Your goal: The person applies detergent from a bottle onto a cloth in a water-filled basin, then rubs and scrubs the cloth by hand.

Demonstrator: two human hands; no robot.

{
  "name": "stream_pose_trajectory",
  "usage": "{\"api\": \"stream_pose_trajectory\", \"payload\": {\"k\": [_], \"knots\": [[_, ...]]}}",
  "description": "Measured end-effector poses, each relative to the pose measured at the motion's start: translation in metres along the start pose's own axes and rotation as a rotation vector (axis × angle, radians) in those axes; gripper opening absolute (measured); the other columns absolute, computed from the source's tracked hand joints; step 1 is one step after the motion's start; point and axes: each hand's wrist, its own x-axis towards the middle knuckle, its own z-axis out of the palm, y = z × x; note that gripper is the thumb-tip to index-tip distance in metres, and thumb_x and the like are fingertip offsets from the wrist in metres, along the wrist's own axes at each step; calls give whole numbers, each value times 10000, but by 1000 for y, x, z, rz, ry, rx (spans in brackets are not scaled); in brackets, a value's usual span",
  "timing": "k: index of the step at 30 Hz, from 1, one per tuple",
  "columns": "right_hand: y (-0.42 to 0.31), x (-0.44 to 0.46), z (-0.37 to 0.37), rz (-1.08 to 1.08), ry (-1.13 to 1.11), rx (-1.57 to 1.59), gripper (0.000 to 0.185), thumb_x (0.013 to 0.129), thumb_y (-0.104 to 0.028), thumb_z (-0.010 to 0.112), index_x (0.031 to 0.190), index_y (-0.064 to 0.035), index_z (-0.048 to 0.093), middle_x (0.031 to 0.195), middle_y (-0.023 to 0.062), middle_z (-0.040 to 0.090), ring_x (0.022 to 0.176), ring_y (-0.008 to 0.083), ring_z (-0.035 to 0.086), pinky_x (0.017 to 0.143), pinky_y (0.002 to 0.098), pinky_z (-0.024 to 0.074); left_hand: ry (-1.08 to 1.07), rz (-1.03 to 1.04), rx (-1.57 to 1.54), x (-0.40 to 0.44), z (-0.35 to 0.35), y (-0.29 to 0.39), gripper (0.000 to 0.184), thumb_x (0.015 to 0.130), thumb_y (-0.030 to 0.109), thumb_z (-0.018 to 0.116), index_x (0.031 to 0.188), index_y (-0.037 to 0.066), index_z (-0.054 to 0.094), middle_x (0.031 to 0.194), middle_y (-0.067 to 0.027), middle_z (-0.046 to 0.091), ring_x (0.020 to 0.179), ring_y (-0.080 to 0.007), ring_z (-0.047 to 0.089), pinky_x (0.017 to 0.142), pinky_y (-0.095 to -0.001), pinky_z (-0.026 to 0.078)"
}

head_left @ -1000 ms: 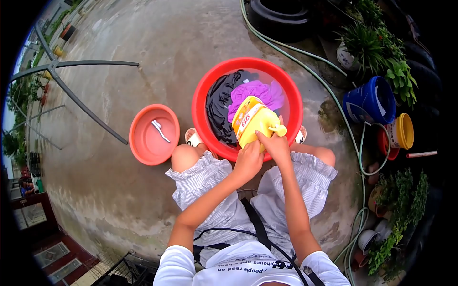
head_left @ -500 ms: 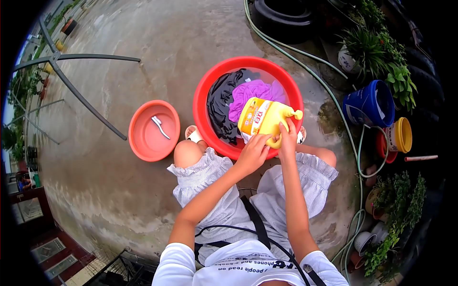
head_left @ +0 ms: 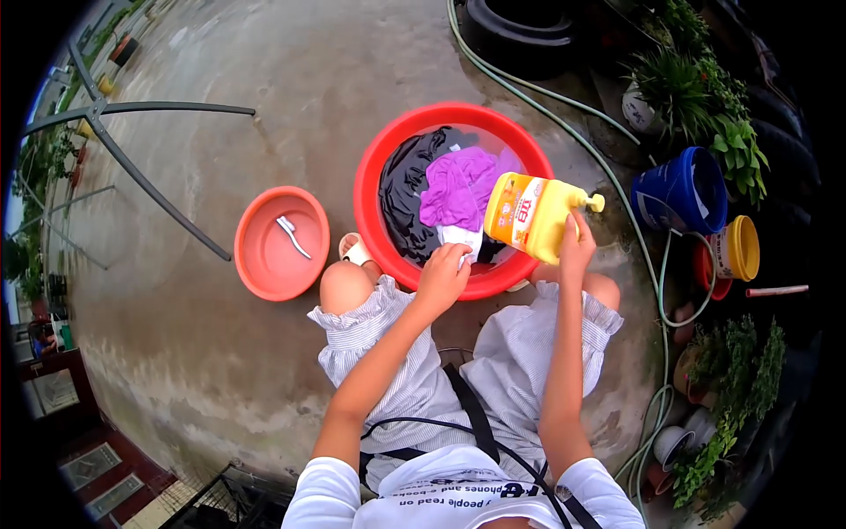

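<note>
My right hand (head_left: pixel 576 245) is closed on the handle of a yellow pump bottle (head_left: pixel 548 220), tilted on its side over the right rim of a red basin (head_left: pixel 370 189). The bottle has an orange and white label, and its pump points right. Over the basin's near rim, my left hand (head_left: pixel 443 280) is empty, its fingers loosely bent and apart, close to a white cloth (head_left: pixel 460 236). Also lying in the basin's water are a purple cloth (head_left: pixel 463 187) and a black garment (head_left: pixel 403 189).
To the left, a smaller orange basin (head_left: pixel 256 273) holds a white brush (head_left: pixel 293 236). A green hose (head_left: pixel 564 128) runs along the right, beside a blue bucket (head_left: pixel 656 189), a yellow bucket (head_left: pixel 747 247) and potted plants. A metal frame (head_left: pixel 167 108) stands at upper left.
The yellow bottle has moved right in my right hand, from over the middle of the basin to its right rim. My left hand has come off it and shifted slightly left.
</note>
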Motion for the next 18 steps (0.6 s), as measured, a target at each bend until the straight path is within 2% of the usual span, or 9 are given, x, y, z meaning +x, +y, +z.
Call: {"api": "stream_pose_trajectory", "payload": {"k": [2, 3, 4, 6, 7, 12, 14, 16, 18], "knots": [[-3, 4, -12, 360, 217, 353, 363, 886, -220, 537, 1165, 11, 532, 723, 18, 569, 534, 57, 455, 477, 203, 385, -7, -23, 0, -7, 1, -5, 188, 776, 96, 545, 950, 23, 552, 917, -137, 564, 860, -322, 539, 755, -394, 437], [-6, 10, -13, 347, 329, 433, 370, 899, -231, 520, 1192, -6, 508, 637, -40, 470, 451, 14, 322, 388, 176, 269, -21, -27, -9, -8, 2, -7, 188, 774, 91, 546, 947, 20, 550, 911, -139, 563, 851, -325, 538, 746, -397, 438], [-7, 16, -18, 324, 291, 403, 353, 890, -226, 531, 1162, -1, 539, 654, -26, 510, 465, 23, 366, 402, 185, 303, -30, -20, 0, -8, 3, -8, 187, 774, 90, 546, 947, 19, 550, 907, -139, 563, 849, -326, 538, 745, -398, 437], [10, 41, -27, 244, -125, 29, 365, 875, -231, 534, 1136, 24, 551, 955, 125, 636, 777, 143, 585, 672, 265, 463, -43, 4, 15, -7, 5, -6, 186, 774, 88, 547, 946, 18, 550, 898, -140, 563, 846, -327, 538, 741, -400, 437], [13, 50, -30, 295, -175, -57, 365, 860, -248, 550, 1115, 12, 569, 992, 146, 634, 840, 171, 598, 771, 287, 450, -55, 5, 7, -6, 5, -5, 177, 775, 87, 544, 938, 17, 550, 892, -142, 562, 843, -329, 536, 740, -402, 435], [5, 89, -57, 207, 169, -17, 394, 863, -278, 526, 1178, -42, 536, 998, 138, 626, 783, 190, 607, 591, 307, 489, -83, 9, 39, -2, 2, 8, 155, 785, 93, 541, 918, 15, 551, 882, -138, 564, 828, -321, 537, 732, -405, 433], [5, 113, -71, 219, 136, -77, 417, 863, -281, 521, 1205, -44, 502, 1036, 150, 608, 784, 212, 611, 596, 310, 493, -82, 37, 56, -1, 2, 12, 151, 788, 96, 541, 914, 15, 552, 872, -136, 567, 819, -319, 538, 729, -408, 432], [57, 148, -82, 62, 49, -273, 433, 862, -288, 515, 1225, -56, 476, 1045, 167, 596, 780, 242, 611, 585, 310, 495, -124, 40, 48, 1, 3, 11, 152, 786, 100, 543, 913, 16, 555, 861, -134, 571, 813, -317, 541, 724, -407, 434], [49, 144, -79, 226, -45, -256, 438, 861, -296, 509, 1227, -58, 470, 1009, 180, 608, 791, 258, 619, 613, 328, 497, -161, 19, 88, -1, 3, 7, 160, 795, 107, 540, 928, 19, 556, 863, -133, 575, 819, -307, 551, 726, -393, 441]]}}
